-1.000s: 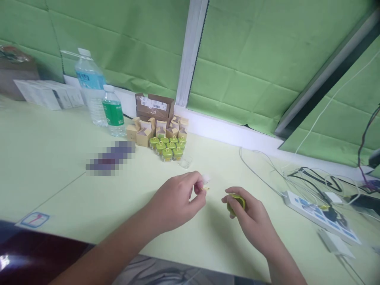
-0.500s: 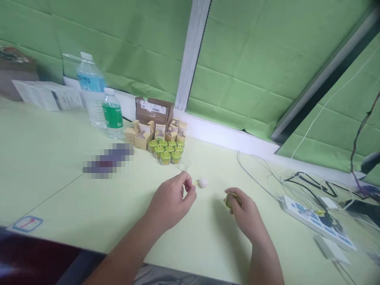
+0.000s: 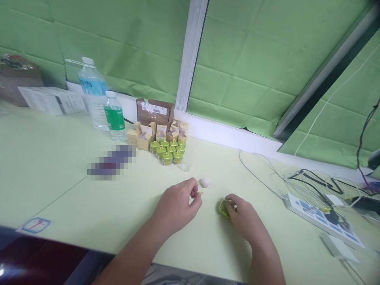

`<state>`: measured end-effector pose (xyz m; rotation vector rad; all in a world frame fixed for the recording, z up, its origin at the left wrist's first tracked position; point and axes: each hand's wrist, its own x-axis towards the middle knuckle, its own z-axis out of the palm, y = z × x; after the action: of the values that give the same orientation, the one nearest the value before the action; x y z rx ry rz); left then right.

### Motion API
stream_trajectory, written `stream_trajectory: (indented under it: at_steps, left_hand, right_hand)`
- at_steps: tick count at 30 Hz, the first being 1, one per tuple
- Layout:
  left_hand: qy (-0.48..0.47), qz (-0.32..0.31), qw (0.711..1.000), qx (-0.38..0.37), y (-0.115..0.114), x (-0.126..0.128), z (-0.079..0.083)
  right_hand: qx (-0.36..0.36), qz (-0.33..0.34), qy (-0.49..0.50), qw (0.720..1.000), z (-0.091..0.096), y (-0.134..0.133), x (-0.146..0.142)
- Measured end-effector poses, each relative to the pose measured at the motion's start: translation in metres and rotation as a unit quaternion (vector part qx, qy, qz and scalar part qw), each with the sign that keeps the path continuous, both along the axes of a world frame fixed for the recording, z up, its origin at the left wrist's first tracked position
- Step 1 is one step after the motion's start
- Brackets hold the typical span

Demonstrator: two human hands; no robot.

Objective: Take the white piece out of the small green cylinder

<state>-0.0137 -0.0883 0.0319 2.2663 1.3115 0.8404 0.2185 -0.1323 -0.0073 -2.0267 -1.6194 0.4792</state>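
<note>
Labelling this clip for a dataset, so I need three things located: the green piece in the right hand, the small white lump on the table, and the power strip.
Green plastic piece (image 3: 224, 209): head view, on its exposed side, beside the right hand (image 3: 242, 217).
Small white lump (image 3: 205, 182): head view, on its top.
Power strip (image 3: 299, 206): head view, on its white top, near the end closest to the hands.

Quilted green panels line the wall ahead, divided by a white vertical frame post; a white sill edges the pale green worktop.
</note>
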Motion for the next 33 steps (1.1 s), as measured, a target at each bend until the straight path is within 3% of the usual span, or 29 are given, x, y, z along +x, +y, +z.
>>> stream_trajectory:
  at_steps: [5, 9, 11, 15, 17, 21, 27, 33]
  left_hand:
    - [-0.005, -0.013, 1.000, -0.001, -0.002, 0.000, 0.000]
    - [-0.013, -0.025, 1.000, -0.002, -0.004, 0.001, 0.000]
    - [-0.017, -0.035, 0.999, 0.001, -0.006, 0.003, 0.000]
    - [-0.042, -0.074, 0.996, 0.006, -0.009, 0.006, 0.000]
    - [-0.057, -0.087, 0.995, 0.008, -0.011, 0.007, 0.000]
    - [-0.086, -0.085, 0.993, 0.003, -0.012, 0.007, 0.000]
    - [-0.104, -0.077, 0.992, -0.003, -0.011, 0.007, 0.002]
    - [-0.116, -0.074, 0.990, -0.011, -0.009, 0.005, 0.011]
  right_hand:
    - [0.053, -0.013, -0.011, 0.998, -0.004, 0.000, 0.003]
    - [0.141, -0.050, 0.029, 0.988, 0.009, -0.002, -0.011]
    - [0.181, -0.029, 0.092, 0.979, 0.017, -0.004, -0.026]
    - [0.166, 0.111, 0.193, 0.961, 0.028, -0.010, -0.061]
    - [0.155, 0.146, 0.212, 0.954, 0.031, -0.011, -0.074]
    - [0.155, 0.135, 0.227, 0.952, 0.035, -0.013, -0.081]
    - [0.139, 0.132, 0.237, 0.952, 0.040, -0.008, -0.068]
    - [0.167, 0.131, 0.198, 0.957, 0.067, 0.011, -0.057]
